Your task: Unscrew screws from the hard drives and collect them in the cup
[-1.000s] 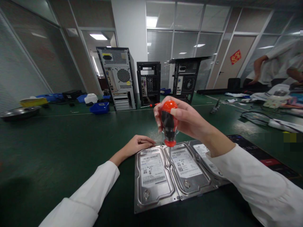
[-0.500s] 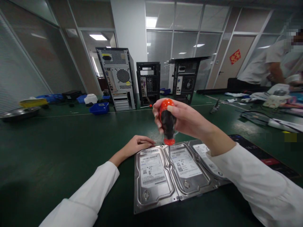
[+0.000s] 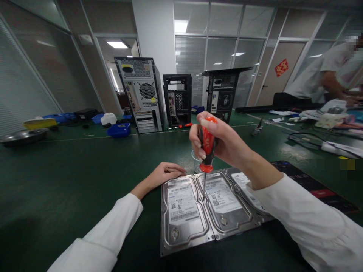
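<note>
My right hand (image 3: 218,139) is closed round the red and black handle of a screwdriver (image 3: 208,147), held upright. Its tip meets the left edge of the middle hard drive (image 3: 224,196), close to the seam with the left hard drive (image 3: 184,211). A third hard drive (image 3: 244,184) lies to the right, partly under my right forearm. My left hand (image 3: 167,172) rests with fingers outstretched at the top edge of the left drive and holds nothing. Behind the screwdriver a clear plastic cup (image 3: 195,160) is partly hidden.
Computer cases (image 3: 140,94) stand at the back of the green table (image 3: 85,181). A blue tray (image 3: 119,130) and metal bowl (image 3: 22,136) lie left. Another screwdriver (image 3: 180,126) lies before the middle case. A dark mat (image 3: 312,185) and cables are right; a person (image 3: 314,79) leans behind.
My right hand has shifted its fingers on the screwdriver, whose handle has turned and leans slightly right. More of the clear cup shows. My left hand has stayed put.
</note>
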The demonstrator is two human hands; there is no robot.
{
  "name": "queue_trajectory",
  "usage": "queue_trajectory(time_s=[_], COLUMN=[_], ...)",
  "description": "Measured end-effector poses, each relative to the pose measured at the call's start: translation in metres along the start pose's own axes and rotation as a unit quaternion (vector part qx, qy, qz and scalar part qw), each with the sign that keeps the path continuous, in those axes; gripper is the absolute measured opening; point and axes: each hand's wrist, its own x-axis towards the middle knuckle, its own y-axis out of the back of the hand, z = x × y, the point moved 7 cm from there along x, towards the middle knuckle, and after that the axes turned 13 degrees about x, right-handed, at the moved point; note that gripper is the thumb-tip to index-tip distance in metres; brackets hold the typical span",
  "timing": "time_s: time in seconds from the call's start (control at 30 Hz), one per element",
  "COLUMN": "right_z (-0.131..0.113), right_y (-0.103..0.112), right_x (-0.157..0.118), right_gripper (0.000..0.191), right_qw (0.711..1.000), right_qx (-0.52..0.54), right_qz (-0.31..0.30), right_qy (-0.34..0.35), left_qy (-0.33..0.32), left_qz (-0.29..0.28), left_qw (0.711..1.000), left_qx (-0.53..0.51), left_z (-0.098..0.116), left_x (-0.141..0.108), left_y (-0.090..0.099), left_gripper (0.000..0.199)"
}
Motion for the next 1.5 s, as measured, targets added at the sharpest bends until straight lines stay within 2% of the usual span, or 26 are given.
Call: queue_trajectory(time_s=[0.27,0.43,0.57,0.63,0.77,0.93,1.03,1.17,1.3,1.37,1.5], right_z=[-0.001,-0.006,-0.002,-0.001,-0.004,-0.006,-0.004,0.003,0.003,0.002,0.001], right_y=[0.004,0.002,0.001,-0.002,-0.007,-0.012,-0.011,-0.009,-0.005,-0.004,-0.006], right_x=[0.001,0.001,0.0,-0.001,-0.003,-0.003,-0.003,-0.003,-0.002,-0.001,-0.001], right_gripper=[0.029,0.021,0.033,0.03,0.017,0.025,0.017,0.026,0.019,0.024,0.024], right_qw=[0.999,0.998,0.999,0.999,0.998,0.997,0.997,0.994,0.998,0.999,0.998], right_qx=[0.011,0.004,0.042,0.037,0.02,0.034,0.063,0.073,0.047,0.045,0.053], right_qz=[0.027,0.017,0.0,-0.027,-0.055,-0.057,-0.048,-0.049,-0.034,-0.025,-0.028], right_qy=[0.024,0.061,0.0,-0.022,0.001,0.025,-0.009,-0.057,-0.014,0.01,0.007], left_qy=[-0.002,0.0,-0.004,-0.006,-0.005,0.005,0.002,-0.003,-0.004,-0.002,-0.001], left_qz=[0.0,0.001,0.003,0.003,0.003,0.002,-0.001,0.002,0.002,0.002,-0.004], left_qw=[1.0,1.0,1.0,1.0,1.0,1.0,1.0,1.0,1.0,1.0,1.0], left_qx=[0.002,0.011,0.007,0.001,-0.001,0.002,-0.003,-0.002,-0.004,-0.003,-0.001], left_z=[-0.001,0.0,0.0,-0.001,-0.001,0.002,0.001,-0.002,0.0,0.002,0.0], left_x=[0.0,0.0,0.0,0.001,0.001,-0.001,0.0,0.0,0.0,-0.001,0.0], left_y=[0.001,0.001,0.001,0.001,0.001,0.0,0.0,0.001,0.0,0.0,-0.001], left_gripper=[0.038,0.04,0.041,0.042,0.042,0.042,0.042,0.039,0.04,0.04,0.041])
